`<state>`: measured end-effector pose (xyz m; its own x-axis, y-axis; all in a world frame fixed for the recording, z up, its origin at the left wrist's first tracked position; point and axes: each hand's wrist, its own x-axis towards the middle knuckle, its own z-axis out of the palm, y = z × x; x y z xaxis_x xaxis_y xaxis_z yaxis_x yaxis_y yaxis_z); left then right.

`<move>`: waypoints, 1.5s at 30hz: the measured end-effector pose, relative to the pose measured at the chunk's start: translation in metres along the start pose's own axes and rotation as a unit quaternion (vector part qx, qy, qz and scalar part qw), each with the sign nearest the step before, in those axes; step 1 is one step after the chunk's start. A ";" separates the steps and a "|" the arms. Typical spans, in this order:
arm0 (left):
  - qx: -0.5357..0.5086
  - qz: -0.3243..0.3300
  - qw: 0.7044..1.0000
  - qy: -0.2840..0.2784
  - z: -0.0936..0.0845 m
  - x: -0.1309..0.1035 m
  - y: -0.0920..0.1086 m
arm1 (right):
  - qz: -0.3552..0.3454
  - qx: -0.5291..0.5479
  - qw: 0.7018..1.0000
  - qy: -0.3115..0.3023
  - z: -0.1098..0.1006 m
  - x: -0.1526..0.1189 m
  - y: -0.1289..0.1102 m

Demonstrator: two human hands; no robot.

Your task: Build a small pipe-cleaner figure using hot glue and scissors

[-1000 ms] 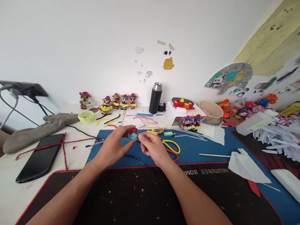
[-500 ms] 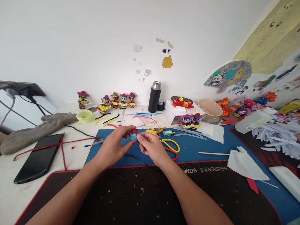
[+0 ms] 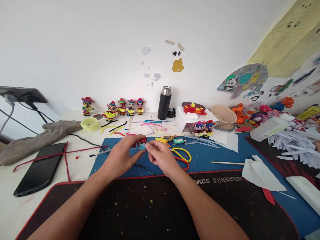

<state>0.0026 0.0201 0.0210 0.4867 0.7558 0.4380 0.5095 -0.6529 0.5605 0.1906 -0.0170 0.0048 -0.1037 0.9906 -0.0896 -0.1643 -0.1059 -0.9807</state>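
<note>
Between my hands is a small fuzzy piece (image 3: 142, 146), red on top and light blue below, apparently of pipe cleaner. The thumb and fingers of my left hand (image 3: 122, 156) curve around its left side. On its right side, my right hand (image 3: 161, 156) pinches the edge with thumb and forefinger; the fingertips hide part of it. Both hands are above the blue mat (image 3: 100, 165). Just behind the right hand lies a yellow glue gun (image 3: 163, 139), with yellow (image 3: 186, 154) and red pipe-cleaner loops beside it.
Several pipe-cleaner figures (image 3: 111, 111) stand by the wall, left of a black flask (image 3: 164, 103). A phone (image 3: 40, 170) under red pipe cleaners lies left. A white box (image 3: 183, 125) sits behind; a tissue (image 3: 262, 173) and wooden stick (image 3: 226, 163) lie right.
The view has shifted very slightly. Both hands keep nearly the same grip on the small piece, which seems turned a little.
</note>
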 end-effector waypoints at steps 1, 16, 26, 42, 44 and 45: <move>0.000 0.001 1.000 0.000 0.000 0.000 0.000 | 0.000 0.001 1.000 0.000 0.000 0.000 0.000; 0.001 0.004 1.000 -0.006 0.002 0.000 0.001 | -0.006 -0.010 1.000 -0.002 0.000 0.000 0.001; -0.041 -0.049 0.998 0.006 0.001 0.001 0.001 | -0.006 -0.006 1.000 0.001 0.000 0.000 0.000; -0.026 -0.038 0.999 0.013 0.000 0.001 0.001 | -0.003 -0.022 1.000 0.005 0.000 -0.001 0.001; -0.016 -0.035 0.999 0.015 0.001 0.001 0.000 | -0.003 -0.023 1.000 0.010 0.000 0.000 0.002; -0.011 -0.034 0.999 0.015 0.001 0.001 0.000 | -0.003 -0.023 1.000 0.010 0.000 0.000 0.002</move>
<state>0.0036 0.0209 0.0206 0.4289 0.8003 0.4190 0.5250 -0.5983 0.6053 0.1898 -0.0172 0.0026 -0.0830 0.9928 -0.0865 -0.1202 -0.0961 -0.9881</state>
